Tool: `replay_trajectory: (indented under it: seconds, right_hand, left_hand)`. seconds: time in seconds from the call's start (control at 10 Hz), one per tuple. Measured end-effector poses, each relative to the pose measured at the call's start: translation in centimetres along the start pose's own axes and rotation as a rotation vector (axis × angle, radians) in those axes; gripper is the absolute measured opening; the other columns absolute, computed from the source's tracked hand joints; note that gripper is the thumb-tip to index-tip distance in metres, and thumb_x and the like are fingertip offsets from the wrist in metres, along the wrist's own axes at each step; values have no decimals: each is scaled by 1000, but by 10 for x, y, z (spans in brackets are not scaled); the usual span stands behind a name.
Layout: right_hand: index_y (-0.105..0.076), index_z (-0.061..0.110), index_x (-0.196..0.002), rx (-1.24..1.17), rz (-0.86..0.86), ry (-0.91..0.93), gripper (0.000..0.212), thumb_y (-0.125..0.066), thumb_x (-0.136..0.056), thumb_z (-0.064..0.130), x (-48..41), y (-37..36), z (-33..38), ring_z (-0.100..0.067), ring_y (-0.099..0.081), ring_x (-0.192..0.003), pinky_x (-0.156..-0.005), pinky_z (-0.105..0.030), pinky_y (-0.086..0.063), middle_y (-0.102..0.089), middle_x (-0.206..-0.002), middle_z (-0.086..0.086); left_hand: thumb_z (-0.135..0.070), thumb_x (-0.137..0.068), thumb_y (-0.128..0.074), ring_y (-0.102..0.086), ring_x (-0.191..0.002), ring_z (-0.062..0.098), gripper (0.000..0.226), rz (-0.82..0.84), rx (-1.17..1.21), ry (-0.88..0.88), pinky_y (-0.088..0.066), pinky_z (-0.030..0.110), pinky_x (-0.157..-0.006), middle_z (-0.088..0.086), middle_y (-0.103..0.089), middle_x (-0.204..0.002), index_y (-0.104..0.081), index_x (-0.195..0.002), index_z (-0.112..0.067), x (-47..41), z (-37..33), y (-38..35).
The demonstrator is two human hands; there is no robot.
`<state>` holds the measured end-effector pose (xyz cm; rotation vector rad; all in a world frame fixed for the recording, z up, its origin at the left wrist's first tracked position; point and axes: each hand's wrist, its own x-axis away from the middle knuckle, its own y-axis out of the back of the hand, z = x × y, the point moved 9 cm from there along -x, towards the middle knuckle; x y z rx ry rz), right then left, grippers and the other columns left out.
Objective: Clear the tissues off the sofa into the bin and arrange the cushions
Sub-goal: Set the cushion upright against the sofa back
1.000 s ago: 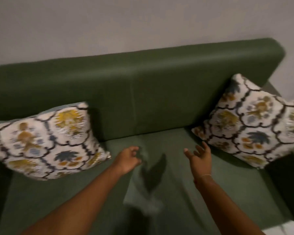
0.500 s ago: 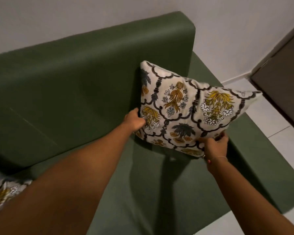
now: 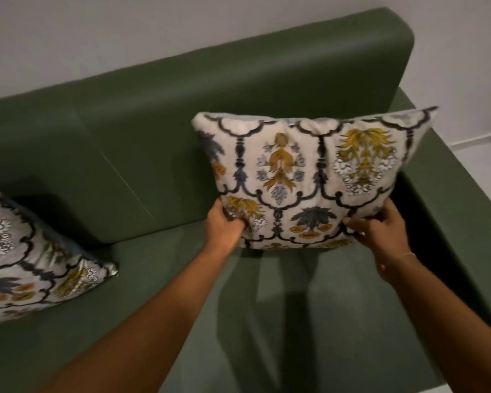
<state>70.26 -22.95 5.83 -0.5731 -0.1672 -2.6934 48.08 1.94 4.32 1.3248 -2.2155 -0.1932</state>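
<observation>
Two hands hold one cushion [image 3: 309,177] by its bottom corners: left hand [image 3: 224,225] & right hand [image 3: 380,225], fingers pinched tight on it. It stands on the seat by the sofa [image 3: 159,114] back. It could flop forward if let go early. Arm's close on the right; lots of room left, w/ other cushion [image 3: 34,262] far off.

Matt green cloth sofa [image 3: 153,143]; printed cloth cushion [image 3: 309,177], slightly sheeny.
</observation>
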Motion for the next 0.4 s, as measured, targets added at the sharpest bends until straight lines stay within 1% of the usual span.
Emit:
replay_trajectory:
  seconds: [0.1, 0.2, 0.3, 0.4]
  right_hand:
    - [-59, 18, -120, 62, 102, 38, 62, -67, -69, -15, -5, -46, 4, -19, -65, -93, -84, -40, -54, -70, -106, -3]
    - [-57, 16, -126, 99, 165, 23, 64, -64, -71, -16, -7, -75, -12, -21, -64, -100, -90, -40, -51, -67, -114, -5]
    - [-50, 16, -137, 182, 185, 3, 69, -66, -74, -9, -12, -86, -31, -26, -56, -117, -98, -41, -48, -62, -130, -7]
    - [-43, 20, -143, 236, 141, 42, 79, -71, -73, -3, -10, -87, -36, -26, -55, -123, -103, -42, -46, -58, -137, -6]
  left_hand:
    - [-18, -58, -72, -67, -99, 26, 42, -98, -5, 3, -54, 47, -92, 4, -72, -102, -59, -95, -33, 3, 25, 43]
    - [-14, -66, -71, -66, -99, 26, 37, -116, -76, 56, -54, 45, -92, -1, -70, -97, -57, -93, -34, 0, 46, 58]
    - [-12, -71, -68, -63, -106, 32, 36, -142, -124, 105, -52, 44, -95, 8, -70, -108, -58, -104, -24, -2, 65, 56]
    - [-21, -73, -71, -59, -116, 33, 53, -119, -154, 75, -48, 47, -101, 9, -66, -123, -53, -123, -22, 1, 69, 57]
